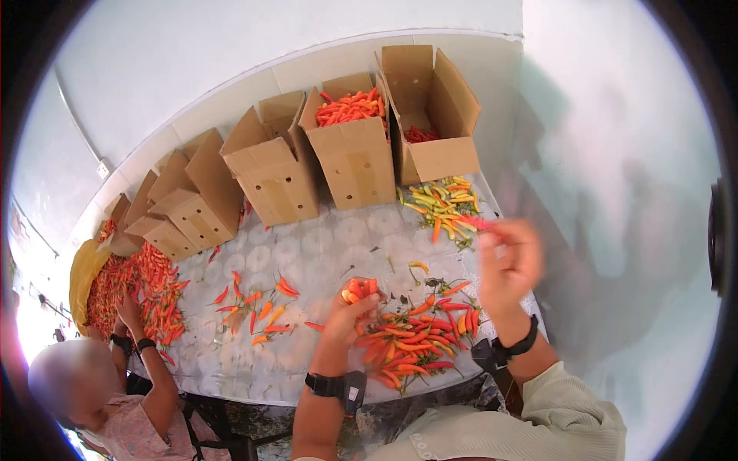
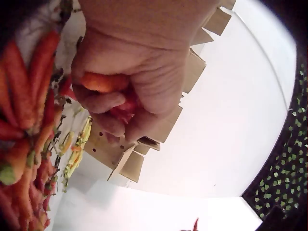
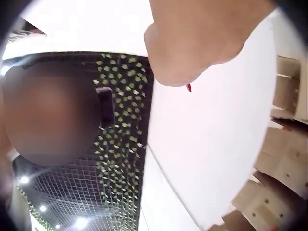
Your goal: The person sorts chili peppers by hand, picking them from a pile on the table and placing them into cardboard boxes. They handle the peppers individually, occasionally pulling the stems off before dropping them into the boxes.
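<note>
My left hand curls round several red and orange chilies, above the left edge of a chili pile. In the left wrist view the fingers of that hand wrap an orange chili and red ones. Raised at the right, my right hand pinches a red chili, near a heap of yellow-green chilies. Only the tip of a red chili shows past my right hand in the right wrist view; its fingertips are hidden there.
Cardboard boxes line the table's back edge, two visibly holding red chilies. Scattered chilies lie left of my left hand. At the far left another person reaches into a large red heap beside a yellow bag.
</note>
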The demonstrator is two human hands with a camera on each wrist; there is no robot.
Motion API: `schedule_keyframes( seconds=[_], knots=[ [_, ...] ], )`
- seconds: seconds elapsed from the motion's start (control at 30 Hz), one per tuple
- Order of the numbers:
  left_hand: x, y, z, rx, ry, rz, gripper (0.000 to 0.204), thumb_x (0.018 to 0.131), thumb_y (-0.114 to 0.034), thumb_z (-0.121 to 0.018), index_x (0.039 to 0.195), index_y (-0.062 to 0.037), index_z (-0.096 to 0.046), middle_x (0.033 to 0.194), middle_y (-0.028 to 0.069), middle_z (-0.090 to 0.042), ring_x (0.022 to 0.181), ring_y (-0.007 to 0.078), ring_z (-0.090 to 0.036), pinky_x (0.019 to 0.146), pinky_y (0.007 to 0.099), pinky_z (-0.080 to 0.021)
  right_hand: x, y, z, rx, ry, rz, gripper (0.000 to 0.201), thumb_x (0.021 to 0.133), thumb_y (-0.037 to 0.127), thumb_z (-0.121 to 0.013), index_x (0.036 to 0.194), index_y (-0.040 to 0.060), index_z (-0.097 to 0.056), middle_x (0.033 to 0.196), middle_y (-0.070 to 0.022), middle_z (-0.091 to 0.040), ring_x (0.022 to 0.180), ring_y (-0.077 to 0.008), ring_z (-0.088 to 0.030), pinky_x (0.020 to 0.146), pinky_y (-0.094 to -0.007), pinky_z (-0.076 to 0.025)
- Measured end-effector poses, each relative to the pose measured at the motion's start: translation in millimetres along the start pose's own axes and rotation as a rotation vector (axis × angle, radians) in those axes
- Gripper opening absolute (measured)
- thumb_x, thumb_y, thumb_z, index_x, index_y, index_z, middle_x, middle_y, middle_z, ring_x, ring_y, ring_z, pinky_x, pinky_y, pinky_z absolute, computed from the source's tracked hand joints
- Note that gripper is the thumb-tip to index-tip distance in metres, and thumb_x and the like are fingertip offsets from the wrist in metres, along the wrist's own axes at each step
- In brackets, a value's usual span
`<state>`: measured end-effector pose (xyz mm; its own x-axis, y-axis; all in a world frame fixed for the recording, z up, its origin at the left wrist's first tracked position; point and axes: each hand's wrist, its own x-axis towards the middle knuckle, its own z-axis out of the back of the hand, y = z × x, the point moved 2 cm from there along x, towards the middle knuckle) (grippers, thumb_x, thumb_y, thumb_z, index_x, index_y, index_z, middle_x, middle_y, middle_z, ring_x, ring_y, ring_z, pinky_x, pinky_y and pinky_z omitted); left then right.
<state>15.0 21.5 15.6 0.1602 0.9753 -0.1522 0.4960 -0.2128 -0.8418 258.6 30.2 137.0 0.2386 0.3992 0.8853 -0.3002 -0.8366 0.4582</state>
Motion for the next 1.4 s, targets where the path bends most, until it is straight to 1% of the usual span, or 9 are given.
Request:
schedule_keyframes(
  seconds=[0.13,0.3,0.37,0.43,0.53,0.73,0.93,1.1,1.4],
  knots=[
    [1,3,4,0.017,0.002,0.019,0.024,0.082,-0.001,-0.064,0.102,-0.0061,-0.052,0.087,0.0101,-0.063,0.058,0.0089,-0.053,0.039,0.0171,-0.033,52,25,25,0.063,-0.519,0.334,0.027,0.087,0.007,-0.062,0.110,-0.0009,-0.048,0.101,-0.0135,-0.054,0.073,-0.0146,-0.052,0.064,-0.0269,-0.046],
    [4,1,6,-0.130,0.086,0.011,0.021,0.083,-0.003,-0.064,0.101,-0.0067,-0.053,0.082,0.0073,-0.061,0.060,0.0081,-0.054,0.039,0.0165,-0.031,86,7,23,-0.094,-0.684,0.387,0.030,0.088,0.011,-0.063,0.112,-0.0007,-0.049,0.098,-0.0112,-0.057,0.078,-0.0159,-0.055,0.065,-0.0284,-0.047],
    [4,4,12,-0.180,0.115,0.008,0.019,0.084,-0.005,-0.063,0.100,-0.0072,-0.054,0.081,0.0062,-0.059,0.060,0.0075,-0.053,0.039,0.0160,-0.032,112,-26,-8,-0.311,-0.473,0.386,0.032,0.086,0.009,-0.065,0.113,0.0001,-0.051,0.096,-0.0100,-0.058,0.078,-0.0158,-0.056,0.066,-0.0262,-0.047],
    [7,4,16,-0.182,0.123,0.013,0.017,0.085,-0.006,-0.062,0.100,-0.0076,-0.055,0.082,0.0053,-0.059,0.061,0.0071,-0.053,0.038,0.0154,-0.032,120,-91,-39,-0.539,-0.133,0.083,0.033,0.083,0.015,-0.066,0.112,0.0006,-0.056,0.100,-0.0126,-0.062,0.084,-0.0182,-0.061,0.071,-0.0281,-0.049],
    [5,1,16,-0.163,0.001,-0.008,0.014,0.087,-0.011,-0.061,0.100,-0.0083,-0.056,0.084,0.0051,-0.059,0.061,0.0068,-0.053,0.037,0.0148,-0.033,77,-127,-45,-0.430,0.452,-0.277,0.034,0.081,0.022,-0.068,0.108,0.0028,-0.060,0.093,-0.0094,-0.065,0.077,-0.0173,-0.062,0.072,-0.0314,-0.049],
    [11,4,21,-0.341,-0.019,0.091,0.020,0.089,-0.020,-0.060,0.105,-0.0087,-0.056,0.085,0.0072,-0.059,0.063,0.0110,-0.055,0.035,0.0152,-0.034,-20,-129,-22,-0.119,0.862,-0.553,0.015,0.080,0.017,-0.068,0.088,0.0048,-0.067,0.078,-0.0075,-0.067,0.074,-0.0186,-0.064,0.068,-0.0311,-0.049],
    [12,7,22,-0.312,0.036,0.060,0.021,0.090,-0.020,-0.059,0.107,-0.0075,-0.055,0.086,0.0080,-0.058,0.063,0.0132,-0.054,0.036,0.0155,-0.035,-74,-104,-20,-0.075,0.992,-0.572,0.017,0.071,0.018,-0.075,0.078,0.0042,-0.067,0.074,-0.0075,-0.065,0.068,-0.0192,-0.061,0.065,-0.0309,-0.047],
    [10,6,21,-0.274,0.014,0.073,0.021,0.090,-0.018,-0.059,0.107,-0.0070,-0.054,0.087,0.0083,-0.057,0.063,0.0131,-0.054,0.037,0.0166,-0.035,-83,-85,-22,-0.085,1.267,-0.156,0.021,0.061,0.018,-0.077,0.077,0.0081,-0.068,0.080,-0.0101,-0.059,0.084,-0.0304,-0.057,0.075,-0.0397,-0.045],
    [1,9,4,-0.368,0.068,0.151,0.028,0.094,-0.029,-0.052,0.110,-0.0057,-0.053,0.090,0.0104,-0.057,0.066,0.0141,-0.052,0.038,0.0165,-0.034,-84,-78,-28,0.061,1.080,-0.329,0.017,0.072,0.012,-0.070,0.085,0.0045,-0.062,0.083,-0.0123,-0.060,0.085,-0.0319,-0.057,0.074,-0.0407,-0.044]
  ],
)
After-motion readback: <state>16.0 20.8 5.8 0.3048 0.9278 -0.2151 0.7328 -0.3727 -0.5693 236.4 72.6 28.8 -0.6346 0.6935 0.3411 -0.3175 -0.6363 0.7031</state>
